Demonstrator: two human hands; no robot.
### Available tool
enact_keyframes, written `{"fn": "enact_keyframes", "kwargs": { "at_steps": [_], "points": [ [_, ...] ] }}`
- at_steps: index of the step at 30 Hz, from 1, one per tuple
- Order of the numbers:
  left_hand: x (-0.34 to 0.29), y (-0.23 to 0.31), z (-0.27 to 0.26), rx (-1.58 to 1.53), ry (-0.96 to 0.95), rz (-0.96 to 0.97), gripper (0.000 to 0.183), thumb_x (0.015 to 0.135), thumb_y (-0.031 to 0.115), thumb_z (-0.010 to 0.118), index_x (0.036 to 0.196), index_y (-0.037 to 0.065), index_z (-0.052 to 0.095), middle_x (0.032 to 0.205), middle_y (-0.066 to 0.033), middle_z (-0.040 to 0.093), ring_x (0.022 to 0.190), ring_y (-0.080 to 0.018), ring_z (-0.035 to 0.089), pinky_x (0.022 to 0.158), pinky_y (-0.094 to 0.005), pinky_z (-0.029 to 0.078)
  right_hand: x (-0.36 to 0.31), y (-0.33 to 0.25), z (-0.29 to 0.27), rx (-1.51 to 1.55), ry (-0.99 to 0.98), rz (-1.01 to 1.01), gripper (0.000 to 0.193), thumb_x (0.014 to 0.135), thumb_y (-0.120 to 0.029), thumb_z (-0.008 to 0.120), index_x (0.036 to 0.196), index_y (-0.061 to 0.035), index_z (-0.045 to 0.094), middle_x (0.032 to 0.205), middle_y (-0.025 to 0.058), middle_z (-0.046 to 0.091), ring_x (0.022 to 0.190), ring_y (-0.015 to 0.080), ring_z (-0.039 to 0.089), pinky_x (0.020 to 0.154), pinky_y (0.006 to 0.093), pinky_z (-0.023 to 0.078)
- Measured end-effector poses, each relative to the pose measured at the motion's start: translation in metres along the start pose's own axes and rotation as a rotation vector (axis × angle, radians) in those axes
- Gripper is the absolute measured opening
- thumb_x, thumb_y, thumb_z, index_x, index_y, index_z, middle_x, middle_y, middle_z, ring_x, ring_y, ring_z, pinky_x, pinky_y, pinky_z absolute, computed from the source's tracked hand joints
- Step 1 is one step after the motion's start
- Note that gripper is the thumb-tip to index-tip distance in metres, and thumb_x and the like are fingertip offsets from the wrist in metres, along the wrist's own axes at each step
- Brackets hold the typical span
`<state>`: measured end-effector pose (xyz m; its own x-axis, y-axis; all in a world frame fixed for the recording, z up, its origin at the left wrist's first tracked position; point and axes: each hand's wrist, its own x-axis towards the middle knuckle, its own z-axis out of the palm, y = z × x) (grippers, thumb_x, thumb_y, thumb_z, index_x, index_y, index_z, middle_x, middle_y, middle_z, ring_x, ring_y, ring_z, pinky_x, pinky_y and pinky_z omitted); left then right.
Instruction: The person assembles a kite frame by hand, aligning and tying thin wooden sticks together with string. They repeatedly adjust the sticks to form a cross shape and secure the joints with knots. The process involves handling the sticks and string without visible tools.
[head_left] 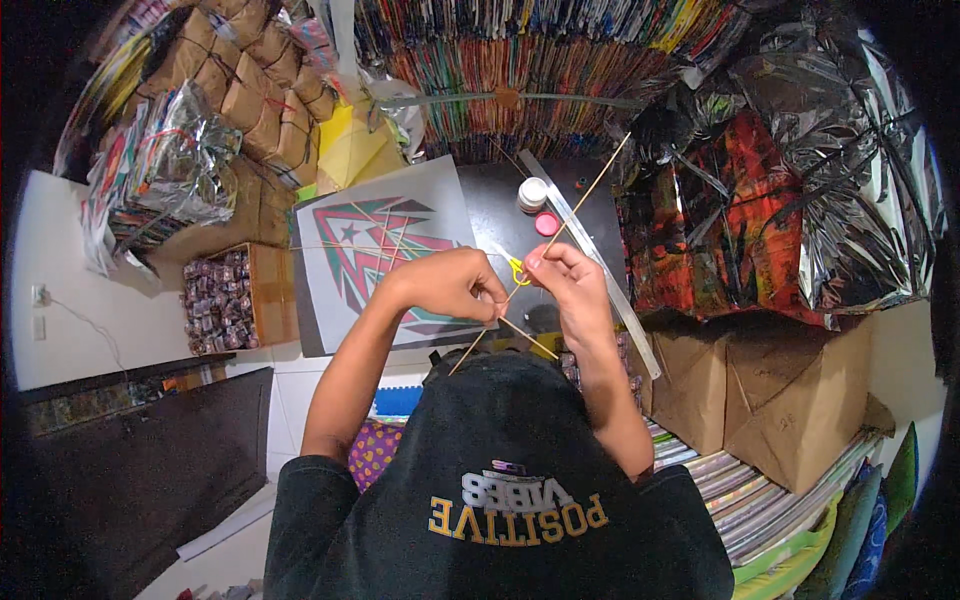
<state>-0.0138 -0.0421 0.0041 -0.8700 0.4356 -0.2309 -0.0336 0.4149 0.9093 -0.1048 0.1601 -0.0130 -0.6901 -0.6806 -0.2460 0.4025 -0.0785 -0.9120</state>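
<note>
Two hands are seen at the centre of the frame, raised above a dark table [500, 215]. A thin stick [570, 215] is pinched by the fingers of the right hand [565, 280]; it runs from the upper right, past the fingers, down toward the lower left, where it ends near the person's chest. The left hand [450, 283] is curled closed just beside the right, its fingertips meeting at the stick, and a second, shorter stick [528, 337] crosses below the hands. A yellow loop [518, 270], too small to be identified, is seen between the two hands.

A kite [385, 255] with red, green and white chevrons is laid flat on the table, left of the hands. A white jar [533, 192] and a pink lid [547, 223] are set above the hands, and a long ruler [600, 270] slants down to the right. Brown parcels [260, 90] are stacked at upper left, silver foil bundles [840, 180] at upper right.
</note>
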Motion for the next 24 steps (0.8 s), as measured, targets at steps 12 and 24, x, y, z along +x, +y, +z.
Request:
{"fn": "enact_keyframes", "kwargs": {
  "at_steps": [12, 24],
  "points": [
    [-0.007, 0.002, -0.007, 0.027, 0.018, 0.024, 0.017, 0.080, 0.011, 0.067, 0.091, -0.001, 0.074, 0.077, -0.0060, 0.073, 0.067, -0.0097, 0.064, 0.062, -0.0284, 0.048, -0.003, -0.006, 0.004, -0.069, 0.024, -0.074, 0.022, 0.097, -0.010, 0.065, 0.109, 0.0087, 0.068, 0.102, 0.0146, 0.073, 0.091, 0.0181, 0.070, 0.086, 0.0308, 0.056],
    [-0.011, 0.007, -0.012, 0.063, -0.003, -0.024, 0.017, 0.082, 0.013, 0.069, 0.093, 0.001, 0.074, 0.077, -0.0054, 0.073, 0.067, -0.0097, 0.063, 0.063, -0.0287, 0.047, -0.003, -0.004, -0.003, -0.301, 0.112, -0.163, 0.011, 0.096, -0.005, 0.063, 0.101, 0.0042, 0.068, 0.095, 0.0100, 0.072, 0.085, 0.0126, 0.068, 0.081, 0.0256, 0.054]
  ]
}}
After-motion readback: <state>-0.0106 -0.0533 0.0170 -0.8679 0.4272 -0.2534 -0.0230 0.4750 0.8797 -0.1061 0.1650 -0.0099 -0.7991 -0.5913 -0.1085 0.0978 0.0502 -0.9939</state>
